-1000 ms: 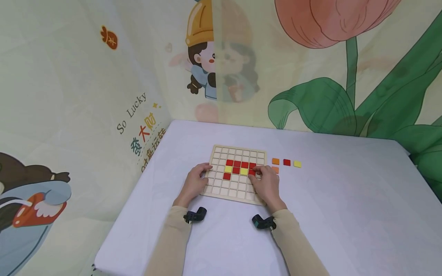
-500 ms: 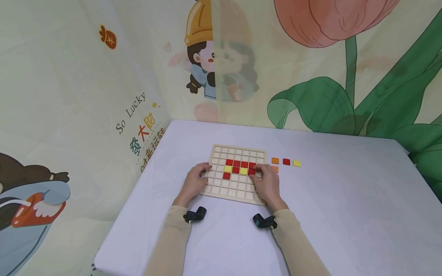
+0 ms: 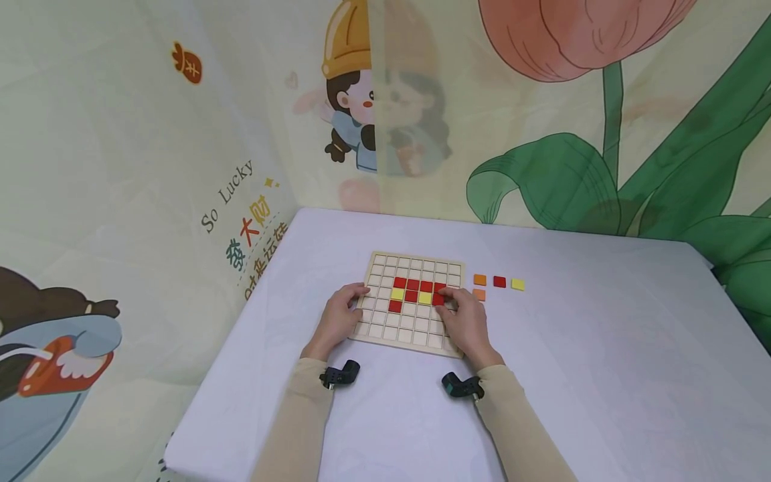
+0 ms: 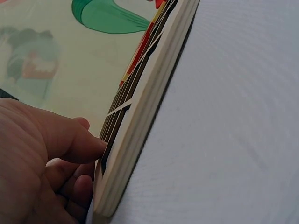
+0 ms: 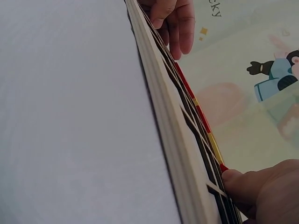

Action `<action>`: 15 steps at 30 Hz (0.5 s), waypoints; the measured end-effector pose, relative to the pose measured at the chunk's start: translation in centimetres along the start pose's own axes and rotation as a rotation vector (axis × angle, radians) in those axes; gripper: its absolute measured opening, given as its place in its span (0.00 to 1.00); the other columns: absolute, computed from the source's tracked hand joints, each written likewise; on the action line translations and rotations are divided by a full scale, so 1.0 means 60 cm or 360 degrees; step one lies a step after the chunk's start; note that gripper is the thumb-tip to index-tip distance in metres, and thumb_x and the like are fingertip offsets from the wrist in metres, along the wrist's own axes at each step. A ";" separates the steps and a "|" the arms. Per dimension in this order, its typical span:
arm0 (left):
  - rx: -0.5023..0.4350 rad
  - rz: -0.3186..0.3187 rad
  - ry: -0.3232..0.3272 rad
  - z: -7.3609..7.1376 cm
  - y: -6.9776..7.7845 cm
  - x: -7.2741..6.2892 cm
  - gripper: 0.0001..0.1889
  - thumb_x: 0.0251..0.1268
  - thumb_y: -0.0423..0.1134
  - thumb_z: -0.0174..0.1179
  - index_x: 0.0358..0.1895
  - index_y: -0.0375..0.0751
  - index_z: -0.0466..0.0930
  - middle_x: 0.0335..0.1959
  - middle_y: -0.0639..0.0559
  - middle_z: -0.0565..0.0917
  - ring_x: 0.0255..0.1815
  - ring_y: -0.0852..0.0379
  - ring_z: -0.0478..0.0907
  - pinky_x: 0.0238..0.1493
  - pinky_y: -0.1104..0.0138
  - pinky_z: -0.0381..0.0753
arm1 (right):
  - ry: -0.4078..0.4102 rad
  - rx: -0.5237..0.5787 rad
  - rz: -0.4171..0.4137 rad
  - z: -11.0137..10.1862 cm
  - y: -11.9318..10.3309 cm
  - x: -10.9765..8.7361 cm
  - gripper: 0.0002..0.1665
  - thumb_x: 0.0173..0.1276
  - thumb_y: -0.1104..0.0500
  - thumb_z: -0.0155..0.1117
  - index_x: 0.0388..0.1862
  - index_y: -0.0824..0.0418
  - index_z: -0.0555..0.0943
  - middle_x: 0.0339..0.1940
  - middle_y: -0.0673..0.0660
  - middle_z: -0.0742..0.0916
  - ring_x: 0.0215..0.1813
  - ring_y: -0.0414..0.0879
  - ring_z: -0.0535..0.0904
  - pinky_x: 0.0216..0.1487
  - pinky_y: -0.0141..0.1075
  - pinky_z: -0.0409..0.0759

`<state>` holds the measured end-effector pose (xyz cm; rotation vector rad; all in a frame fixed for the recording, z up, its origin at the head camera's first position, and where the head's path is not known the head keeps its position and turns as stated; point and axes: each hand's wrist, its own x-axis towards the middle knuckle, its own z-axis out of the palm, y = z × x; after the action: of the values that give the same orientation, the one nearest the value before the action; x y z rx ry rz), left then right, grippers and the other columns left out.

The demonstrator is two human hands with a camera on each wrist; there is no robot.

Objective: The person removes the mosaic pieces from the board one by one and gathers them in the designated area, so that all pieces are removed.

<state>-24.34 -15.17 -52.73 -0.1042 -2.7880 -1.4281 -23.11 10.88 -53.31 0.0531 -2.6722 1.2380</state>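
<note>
A pale wooden grid board (image 3: 397, 335) lies on the table, with several red tiles (image 3: 411, 296) and two yellow tiles (image 3: 397, 293) set in its squares. My left hand (image 3: 337, 318) rests against the board's left edge, thumb and fingertips spread along it; the left wrist view has the thumb (image 4: 79, 142) touching the rim. Over the right side of the board, my right hand (image 3: 466, 325) pinches a red tile (image 3: 438, 300) between thumb and fingers, level with the second row of tiles. That tile is partly covered by the fingertips.
Just right of the board lie two orange tiles (image 3: 479, 280), a loose red tile (image 3: 499, 282) and a loose yellow tile (image 3: 517, 284). A white cloth covers the table (image 3: 602, 348). Printed curtains (image 3: 530, 114) hang behind and to the left.
Both hands stay nearly where they were. The right fingertips shift very slightly at the red tile; the board and other tiles keep their places.
</note>
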 end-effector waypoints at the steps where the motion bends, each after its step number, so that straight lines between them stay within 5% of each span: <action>1: 0.0001 0.0001 0.0000 0.000 0.000 0.000 0.23 0.60 0.22 0.55 0.59 0.40 0.78 0.67 0.50 0.72 0.70 0.51 0.66 0.68 0.58 0.69 | 0.0002 0.0006 0.0009 0.000 0.001 0.000 0.19 0.65 0.61 0.68 0.55 0.60 0.82 0.46 0.55 0.84 0.46 0.50 0.74 0.46 0.42 0.74; 15: 0.0001 -0.0010 -0.0004 0.001 -0.002 0.002 0.23 0.61 0.22 0.56 0.60 0.41 0.78 0.68 0.49 0.72 0.70 0.50 0.66 0.67 0.58 0.70 | 0.0091 0.0132 0.0271 -0.037 0.003 0.011 0.14 0.67 0.65 0.62 0.51 0.58 0.83 0.42 0.57 0.84 0.43 0.50 0.72 0.36 0.35 0.73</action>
<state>-24.44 -15.17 -52.85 -0.0977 -2.7934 -1.4295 -23.44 12.71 -51.89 -0.1990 -2.6207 1.3774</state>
